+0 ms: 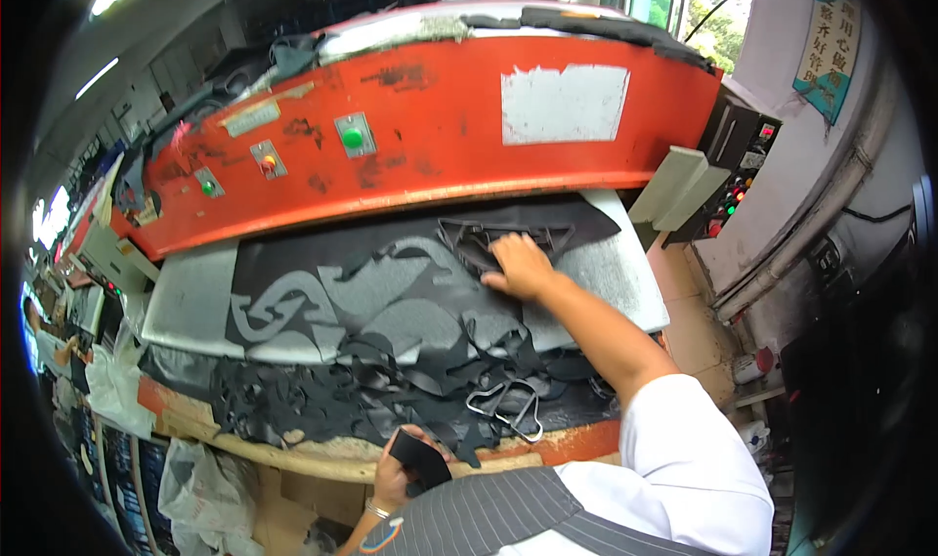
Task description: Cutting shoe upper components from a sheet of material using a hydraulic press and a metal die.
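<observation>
My right hand (pixel 523 266) reaches forward onto the pale cutting board (pixel 640 273) and grips a dark metal cutting die (pixel 464 248), a frame with crossbars. The die rests on a black sheet of material (pixel 303 248), close to the sheet's far right part. Curved shapes have been cut out of this sheet, and the grey board shows through the gaps. Low in front of my body, my left hand (pixel 393 478) holds a flat black cut piece (pixel 422 456); whether it is one layer or several I cannot tell.
A red press beam (pixel 430 116) with green buttons spans the board's far side. Black offcuts (pixel 371 390) heap along the near edge, with a silvery outline-shaped die (pixel 508 409) among them. A control box (pixel 733 165) stands at right. Plastic bags (pixel 200 488) hang at left; a person (pixel 49 346) is farther off.
</observation>
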Tool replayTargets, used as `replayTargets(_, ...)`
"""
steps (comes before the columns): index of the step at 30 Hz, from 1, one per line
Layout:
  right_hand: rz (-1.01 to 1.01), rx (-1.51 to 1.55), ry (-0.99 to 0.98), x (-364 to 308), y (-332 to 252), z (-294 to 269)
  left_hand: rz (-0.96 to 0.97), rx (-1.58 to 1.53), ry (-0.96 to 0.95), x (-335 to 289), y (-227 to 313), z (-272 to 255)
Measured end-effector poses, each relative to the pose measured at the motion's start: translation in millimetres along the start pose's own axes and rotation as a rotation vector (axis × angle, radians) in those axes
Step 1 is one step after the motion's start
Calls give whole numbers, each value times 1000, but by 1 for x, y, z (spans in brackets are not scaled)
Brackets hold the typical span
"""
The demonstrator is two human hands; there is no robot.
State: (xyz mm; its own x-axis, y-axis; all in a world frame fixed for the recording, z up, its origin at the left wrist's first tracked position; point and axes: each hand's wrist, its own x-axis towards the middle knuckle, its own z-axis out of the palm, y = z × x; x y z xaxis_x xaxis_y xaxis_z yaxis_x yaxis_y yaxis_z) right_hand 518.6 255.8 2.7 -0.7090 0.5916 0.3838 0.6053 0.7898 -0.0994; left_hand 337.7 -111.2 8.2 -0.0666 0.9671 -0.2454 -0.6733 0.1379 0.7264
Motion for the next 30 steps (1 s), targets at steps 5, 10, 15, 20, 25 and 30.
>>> replayTargets(5,-127,350,132,-65,-99,-83,118,-64,205,9,2,-1)
replayTargets(10,-311,614,105,-81,-194,-94,228,-95,157,9,15,14)
replayTargets(15,-429,918,-204,-69,-265,-86,402,-90,202,-34,30,-18)
replayTargets(20,-724,1060,-369,-78,-318,-79,587,155,312,-97,41,-5)
replayTargets(25,-740,936,-607,-90,-339,-101,703,219,405,-149,8,-18)
replayTargets(30,-649,1225,-687,-111,-320,-123,704,-291,474,-134,-51,16)
